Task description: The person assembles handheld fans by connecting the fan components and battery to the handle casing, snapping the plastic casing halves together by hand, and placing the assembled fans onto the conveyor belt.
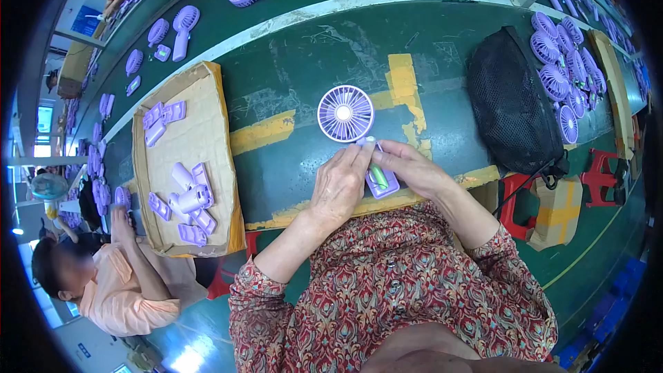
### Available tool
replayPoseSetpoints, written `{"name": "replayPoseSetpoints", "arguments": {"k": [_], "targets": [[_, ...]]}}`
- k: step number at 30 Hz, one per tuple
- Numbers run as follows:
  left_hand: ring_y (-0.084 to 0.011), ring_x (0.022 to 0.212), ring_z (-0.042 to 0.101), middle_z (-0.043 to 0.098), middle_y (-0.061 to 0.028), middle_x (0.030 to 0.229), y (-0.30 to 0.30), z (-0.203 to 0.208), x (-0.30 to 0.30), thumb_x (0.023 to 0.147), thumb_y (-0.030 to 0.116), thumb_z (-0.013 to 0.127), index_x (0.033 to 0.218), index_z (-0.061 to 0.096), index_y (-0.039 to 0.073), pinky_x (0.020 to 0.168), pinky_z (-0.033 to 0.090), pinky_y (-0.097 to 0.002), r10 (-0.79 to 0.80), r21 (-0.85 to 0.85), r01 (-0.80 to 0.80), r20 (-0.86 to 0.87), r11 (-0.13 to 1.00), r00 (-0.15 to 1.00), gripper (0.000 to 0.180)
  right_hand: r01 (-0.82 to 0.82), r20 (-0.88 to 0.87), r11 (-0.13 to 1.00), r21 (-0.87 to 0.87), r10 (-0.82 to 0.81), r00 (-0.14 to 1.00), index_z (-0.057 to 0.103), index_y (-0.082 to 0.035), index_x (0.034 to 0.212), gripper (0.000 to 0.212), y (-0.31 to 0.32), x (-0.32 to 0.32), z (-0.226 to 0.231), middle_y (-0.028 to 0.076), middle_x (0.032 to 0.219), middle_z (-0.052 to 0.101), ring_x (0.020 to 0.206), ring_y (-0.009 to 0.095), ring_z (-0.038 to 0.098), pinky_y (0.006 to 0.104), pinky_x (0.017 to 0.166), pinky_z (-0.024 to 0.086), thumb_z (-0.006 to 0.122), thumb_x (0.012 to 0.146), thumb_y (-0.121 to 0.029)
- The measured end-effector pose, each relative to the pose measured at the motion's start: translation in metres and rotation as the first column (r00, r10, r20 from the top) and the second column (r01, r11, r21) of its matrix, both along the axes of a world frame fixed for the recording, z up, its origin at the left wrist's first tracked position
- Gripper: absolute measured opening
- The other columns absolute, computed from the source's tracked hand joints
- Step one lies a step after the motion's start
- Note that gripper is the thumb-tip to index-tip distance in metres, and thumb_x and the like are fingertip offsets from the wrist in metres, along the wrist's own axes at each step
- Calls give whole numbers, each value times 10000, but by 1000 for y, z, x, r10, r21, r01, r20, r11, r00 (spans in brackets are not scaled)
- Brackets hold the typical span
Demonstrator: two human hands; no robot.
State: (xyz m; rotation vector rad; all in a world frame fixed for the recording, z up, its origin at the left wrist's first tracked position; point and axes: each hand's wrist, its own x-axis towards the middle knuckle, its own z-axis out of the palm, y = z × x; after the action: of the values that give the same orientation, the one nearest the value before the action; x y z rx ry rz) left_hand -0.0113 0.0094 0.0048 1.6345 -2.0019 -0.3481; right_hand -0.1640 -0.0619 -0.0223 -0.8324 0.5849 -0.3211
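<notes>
2 hands meet over 1 small lilac plastic handheld fan point(353, 131), which lies flat on the green work surface point(297, 76) right in front of the person, its round grille head pointing away and its open handle point(381, 181) toward the body. The left hand point(338, 183) lies over the handle's left side with its fingers closed down against it, a pressing hold more than a full wrap. The right hand point(407, 168) pinches in from the other side, fingertips together at the top of the handle, where a green cylindrical cell point(377, 177) sits in the open cavity. Doing this step well looks like a matter of holding the handle steady with the left grip while the right fingertips seat the cell squarely in its bed, pressing evenly, not levering 1 end. Keeping the fan flat on the surface should stop the head from rocking. To the left lies a shallow brown cardboard tray point(207, 90) of lilac handle shells point(186, 197), and to the right a black mesh bag point(511, 103) beside a heap of lilac fan heads point(563, 76). A second person sits at the lower left.
</notes>
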Motion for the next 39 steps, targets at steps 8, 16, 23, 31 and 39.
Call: {"name": "replayPoseSetpoints", "arguments": {"k": [8, 16, 23, 31, 39], "targets": [[-312, 776, 624, 612, -174, 880, 21, -6, 2, 786, -25, 573, 1107, 559, -12, 691, 499, -338, 325, 73, -318, -302, 945, 896, 321, 221, -73, 973, 71, -216, 974, 551, 3, 1069, 291, 10, 13, -1, 54, 922, 627, 783, 96, 591, 241, 719, 492, 438, 965, -244], [-338, 748, 601, 591, -181, 844, 36, -9, -19, 766, 1, 577, 1035, 582, -38, 642, 497, -410, 273, 18, -274, -164, 962, 948, 271, 318, -47, 946, 67, -316, 948, 557, -3, 1041, 270, 17, 21, -14, 48, 925, 612, 809, 86, 572, 230, 732, 480, 421, 971, -226], [-344, 780, 598, 595, -174, 879, 36, 7, -8, 716, -1, 589, 993, 592, -28, 676, 502, -405, 183, 102, -172, -113, 980, 977, 278, 281, -34, 960, 3, -281, 959, 535, 35, 1120, 317, 19, 22, -19, 130, 1017, 627, 922, 179, 608, 302, 852, 478, 417, 966, -215], [-337, 727, 606, 606, -169, 817, 65, 49, 120, 751, 16, 577, 964, 631, 36, 643, 499, -389, 494, -117, -480, 194, 869, 847, 221, 273, -53, 962, 25, -271, 961, 527, 43, 1113, 323, 16, 15, -14, 151, 1029, 626, 910, 204, 630, 314, 811, 514, 438, 955, -224], [-350, 808, 631, 643, -212, 811, 87, 35, 221, 713, 238, 635, 871, 622, 4, 740, 496, -440, 577, 193, -851, 659, 489, 481, 282, 222, -38, 972, 80, -220, 975, 516, 36, 1125, 317, 11, 16, -11, 152, 1051, 615, 939, 202, 618, 309, 838, 498, 443, 956, -222]]}}
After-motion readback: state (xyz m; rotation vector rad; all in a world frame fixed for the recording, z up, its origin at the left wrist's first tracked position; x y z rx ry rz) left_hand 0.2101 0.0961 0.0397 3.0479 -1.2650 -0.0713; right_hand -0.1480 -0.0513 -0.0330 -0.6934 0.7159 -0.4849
